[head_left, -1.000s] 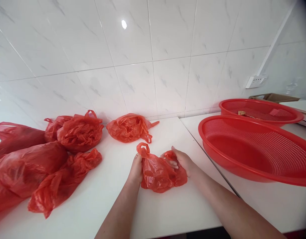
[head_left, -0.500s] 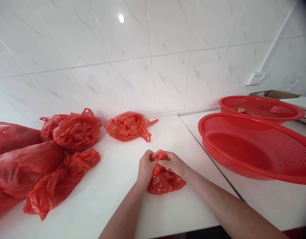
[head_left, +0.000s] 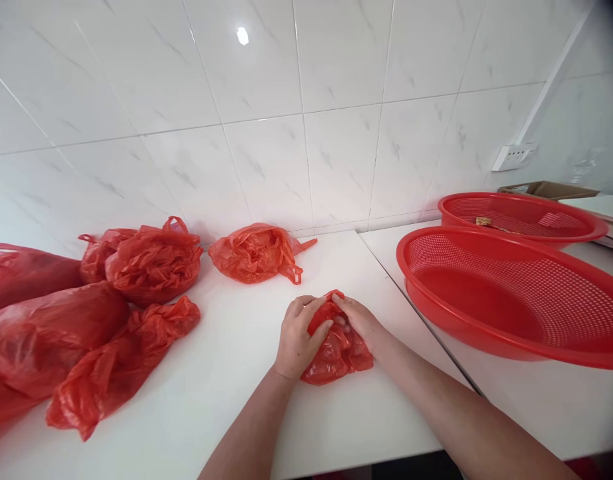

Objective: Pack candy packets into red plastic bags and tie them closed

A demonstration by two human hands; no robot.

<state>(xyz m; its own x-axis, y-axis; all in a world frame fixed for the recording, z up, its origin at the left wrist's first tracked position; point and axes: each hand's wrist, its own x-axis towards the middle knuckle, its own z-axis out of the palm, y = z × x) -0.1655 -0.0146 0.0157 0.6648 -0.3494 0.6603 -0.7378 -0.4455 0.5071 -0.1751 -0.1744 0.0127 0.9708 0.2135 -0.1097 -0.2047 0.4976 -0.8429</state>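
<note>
A small crumpled red plastic bag (head_left: 339, 350) lies on the white counter (head_left: 226, 373) in front of me. My left hand (head_left: 297, 337) presses on its left side with the fingers curled over the top. From the right, my right hand (head_left: 359, 319) grips the bag's upper edge. Both hands bunch the plastic together. Behind it, near the wall, sits another loosely wadded red bag (head_left: 256, 253).
Several filled red plastic bags (head_left: 61, 327) are piled on the left of the counter. Two red perforated baskets (head_left: 511, 293) stand at the right, the far one (head_left: 521, 217) holding a small scrap. A wall socket (head_left: 515, 156) and a cardboard box (head_left: 549, 190) are at the far right.
The bag was spread wider between my hands a second ago. My hands have come together and squeezed it into a smaller wad, and my left hand now lies over it.
</note>
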